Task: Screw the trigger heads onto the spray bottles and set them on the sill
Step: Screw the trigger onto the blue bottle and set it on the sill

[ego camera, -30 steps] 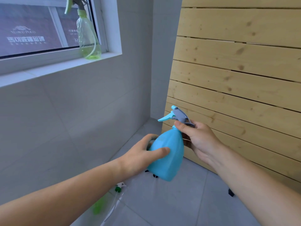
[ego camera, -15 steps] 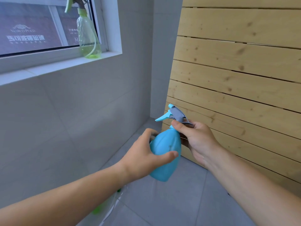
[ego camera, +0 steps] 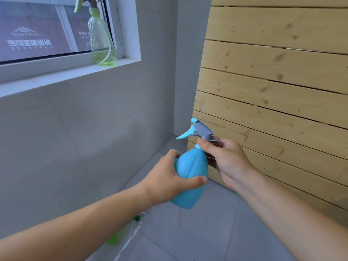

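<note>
A blue spray bottle [ego camera: 190, 178] is gripped by the left hand [ego camera: 167, 182]; its trigger head [ego camera: 202, 129] is clenched in the right hand [ego camera: 228, 162]. "MARCO POLO" is seen beyond the window [ego camera: 26, 33], well above the fingers.

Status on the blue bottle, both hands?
Left hand grips blue bottle body. Right hand at its neck under trigger head. Green bottle on sill. Path clear.

Upper left: sill [ego camera: 56, 77] bare left of the green bottle [ego camera: 101, 44], which stands near the window's right frame. Slatted panel [ego camera: 273, 81] walls off the right.
</note>
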`<state>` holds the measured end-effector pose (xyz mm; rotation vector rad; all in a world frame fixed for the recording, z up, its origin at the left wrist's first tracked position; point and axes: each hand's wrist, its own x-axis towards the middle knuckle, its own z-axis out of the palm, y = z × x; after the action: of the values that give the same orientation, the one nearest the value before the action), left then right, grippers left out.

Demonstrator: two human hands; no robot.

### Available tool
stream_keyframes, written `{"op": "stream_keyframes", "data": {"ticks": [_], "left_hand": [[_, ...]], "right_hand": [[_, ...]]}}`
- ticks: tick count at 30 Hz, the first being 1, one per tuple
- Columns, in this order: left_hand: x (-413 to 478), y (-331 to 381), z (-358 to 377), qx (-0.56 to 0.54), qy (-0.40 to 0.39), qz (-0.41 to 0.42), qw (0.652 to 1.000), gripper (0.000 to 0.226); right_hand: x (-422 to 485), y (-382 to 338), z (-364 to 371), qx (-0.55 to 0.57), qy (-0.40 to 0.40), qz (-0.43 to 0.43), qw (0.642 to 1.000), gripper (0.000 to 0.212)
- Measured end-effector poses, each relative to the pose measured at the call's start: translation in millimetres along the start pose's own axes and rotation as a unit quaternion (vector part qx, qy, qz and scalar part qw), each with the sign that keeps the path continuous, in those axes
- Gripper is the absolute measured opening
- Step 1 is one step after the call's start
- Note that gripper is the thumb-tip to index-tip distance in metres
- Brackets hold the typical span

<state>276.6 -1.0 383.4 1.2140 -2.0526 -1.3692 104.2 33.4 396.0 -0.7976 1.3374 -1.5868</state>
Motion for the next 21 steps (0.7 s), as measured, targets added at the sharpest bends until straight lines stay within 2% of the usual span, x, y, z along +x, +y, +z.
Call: {"op": "stream_keyframes", "data": {"ticks": [2, 4, 6, 9, 12, 16, 18, 21], "left_hand": [[1.2, -1.3, 2.2, 0.028, 0.006, 0.014, 0.999, 0.084], [3.1, -3.6, -3.1, -0.089, -0.074, 0.005, 0.993, 0.073], [4.5, -4.6, -10.9, -0.206, -0.181, -0.022, 0.961, 0.055], [5.4, -10.8, -13.0, -0.245, -0.245, -0.037, 0.937, 0.051], [4.0, -12.1, -3.7, -0.203, -0.189, -0.017, 0.961, 0.058], [6.6, -7.7, 2.4, -0.112, -0.064, 0.002, 0.992, 0.077], [6.7, -7.7, 1.4, -0.103, -0.077, 0.005, 0.992, 0.076], [2.9, -7.3, -1.4, -0.174, -0.151, -0.007, 0.973, 0.07]], "right_hand": [[0.1, -1.6, 1.5, -0.004, -0.004, -0.013, 1.0, 0.014], [0.2, -4.7, 1.3, 0.003, -0.008, -0.018, 1.0, 0.012], [0.1, -6.5, -1.0, 0.011, -0.014, -0.014, 1.0, 0.006], [-0.6, -6.4, -5.0, 0.03, -0.059, 0.012, 0.998, 0.006], [-1.8, -5.8, -6.7, 0.038, -0.087, 0.026, 0.995, 0.019], [-1.7, -5.3, -7.4, 0.029, -0.079, 0.013, 0.996, 0.014], [-0.7, -5.8, -6.7, 0.033, -0.076, 0.013, 0.996, 0.017], [0.0, -7.2, -6.0, 0.062, -0.089, 0.018, 0.994, 0.025]]}}
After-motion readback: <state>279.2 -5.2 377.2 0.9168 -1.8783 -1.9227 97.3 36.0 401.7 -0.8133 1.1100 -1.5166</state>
